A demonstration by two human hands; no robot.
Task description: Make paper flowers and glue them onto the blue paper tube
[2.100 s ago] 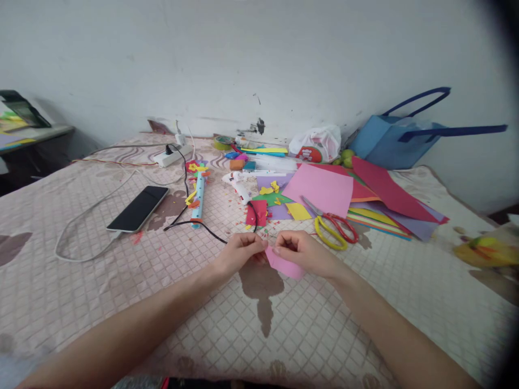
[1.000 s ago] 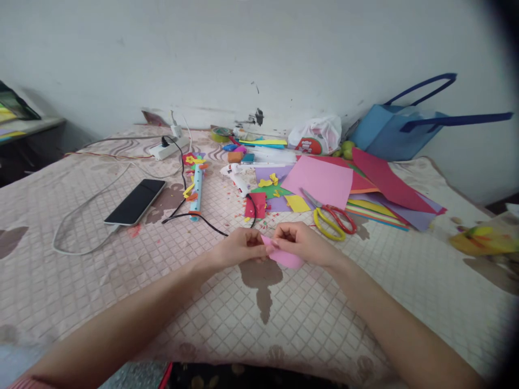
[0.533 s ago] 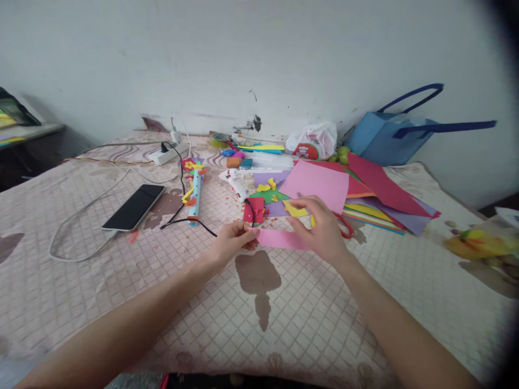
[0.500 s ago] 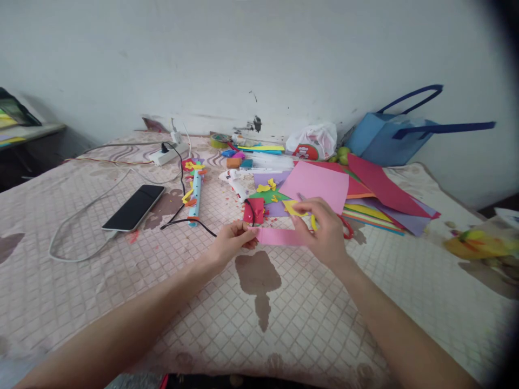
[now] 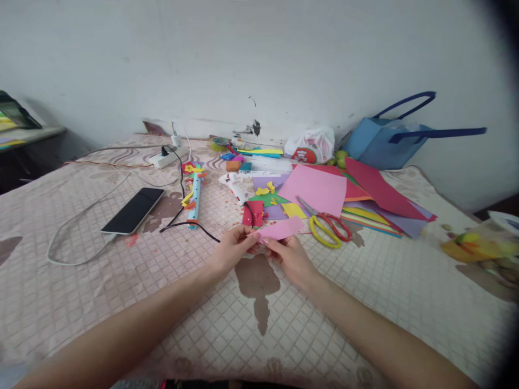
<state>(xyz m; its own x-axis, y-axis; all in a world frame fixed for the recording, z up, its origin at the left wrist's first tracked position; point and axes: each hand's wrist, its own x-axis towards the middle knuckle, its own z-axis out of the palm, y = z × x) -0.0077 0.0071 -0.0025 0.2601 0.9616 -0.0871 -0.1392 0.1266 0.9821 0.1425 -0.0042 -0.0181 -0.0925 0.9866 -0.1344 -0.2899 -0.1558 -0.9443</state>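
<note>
A pink paper strip [image 5: 281, 229] is held over the table, its free end tilted up to the right. My left hand [image 5: 235, 246] pinches the strip's left end between thumb and fingers. Close beside it, my right hand [image 5: 290, 256] grips the strip's lower edge, thumb on top. Just beyond the fingers lies a red paper piece [image 5: 253, 213] with a black cable across it. Scissors [image 5: 326, 231] with yellow and red handles rest to the right of my right hand.
A phone [image 5: 133, 210] with a white cable and a blue decorated strip [image 5: 195, 197] lie at left. Behind are a white glue gun [image 5: 235, 189], a pink sheet [image 5: 314, 189] and a power strip [image 5: 166, 158]. A blue bag [image 5: 383, 143] stands at back right.
My right hand has moved left and down, from the strip's right end to near my left hand. The strip's right end now points up, and the scissors show fully.
</note>
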